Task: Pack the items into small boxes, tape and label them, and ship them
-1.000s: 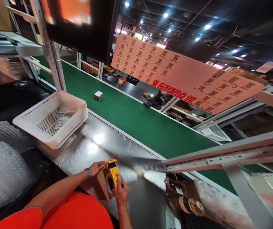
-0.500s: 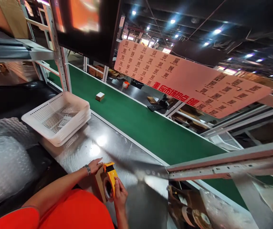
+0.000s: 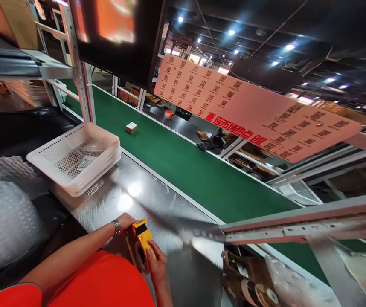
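Observation:
My right hand (image 3: pixel 158 260) is wrapped round a yellow tape dispenser (image 3: pixel 143 236) with a roll of tape in it. The dispenser lies against a small cardboard box (image 3: pixel 131 248), which is mostly hidden by the dispenser and my body. My left hand (image 3: pixel 126 222), with a metal watch on the wrist, grips the far end of the box, its fingertips partly hidden next to the head of the dispenser. Both hands are close to my body over the shiny metal table (image 3: pixel 157 209).
White perforated baskets (image 3: pixel 74 187) are stacked at left, with a labelled plastic packet inside. Bubble wrap (image 3: pixel 7 226) lies nearer. Beyond the table runs a green conveyor belt (image 3: pixel 170 157) carrying a small box (image 3: pixel 131 128). A metal beam (image 3: pixel 298 226) crosses at right.
The dispenser has shifted slightly left and tilted with my right hand. My left hand's fingers, stretched out before, are now bent in at the box end. The box on the belt moved slightly left.

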`<state>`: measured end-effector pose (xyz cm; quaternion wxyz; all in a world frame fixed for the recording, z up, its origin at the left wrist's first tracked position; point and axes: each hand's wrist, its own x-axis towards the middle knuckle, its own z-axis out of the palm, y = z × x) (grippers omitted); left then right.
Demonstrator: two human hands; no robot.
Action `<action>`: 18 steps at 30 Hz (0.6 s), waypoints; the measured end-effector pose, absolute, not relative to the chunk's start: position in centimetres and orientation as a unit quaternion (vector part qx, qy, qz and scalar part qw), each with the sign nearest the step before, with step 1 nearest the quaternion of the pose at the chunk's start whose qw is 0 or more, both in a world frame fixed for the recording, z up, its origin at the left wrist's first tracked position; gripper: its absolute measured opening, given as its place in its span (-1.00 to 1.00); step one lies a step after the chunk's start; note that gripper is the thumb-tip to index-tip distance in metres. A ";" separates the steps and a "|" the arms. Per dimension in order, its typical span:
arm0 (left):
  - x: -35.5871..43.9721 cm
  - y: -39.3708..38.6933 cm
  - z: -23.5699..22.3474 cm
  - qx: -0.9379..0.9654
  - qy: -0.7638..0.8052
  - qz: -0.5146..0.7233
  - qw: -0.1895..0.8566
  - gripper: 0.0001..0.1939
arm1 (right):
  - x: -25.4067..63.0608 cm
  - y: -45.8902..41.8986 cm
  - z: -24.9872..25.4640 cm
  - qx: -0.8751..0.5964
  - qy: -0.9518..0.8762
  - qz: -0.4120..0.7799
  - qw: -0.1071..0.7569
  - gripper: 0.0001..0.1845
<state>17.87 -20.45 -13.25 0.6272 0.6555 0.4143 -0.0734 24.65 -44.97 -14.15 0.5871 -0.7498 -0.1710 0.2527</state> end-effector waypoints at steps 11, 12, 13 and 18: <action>15.9 -15.8 -16.6 0.730 0.426 -0.047 0.532 -0.60 | 23.4 -45.3 -11.3 -0.777 -0.198 0.319 0.506 -0.43; 16.0 -16.3 -17.0 0.734 0.425 -0.059 0.526 -0.58 | 23.2 -45.1 -11.1 -0.776 -0.198 0.321 0.505 -0.41; 16.0 -16.8 -17.3 0.738 0.423 -0.071 0.521 -0.56 | 23.1 -44.9 -10.7 -0.775 -0.201 0.326 0.502 -0.39; 15.8 -17.4 -17.8 0.771 0.399 -0.111 0.483 -0.56 | 23.2 -44.4 -9.2 -0.776 -0.209 0.345 0.485 -0.35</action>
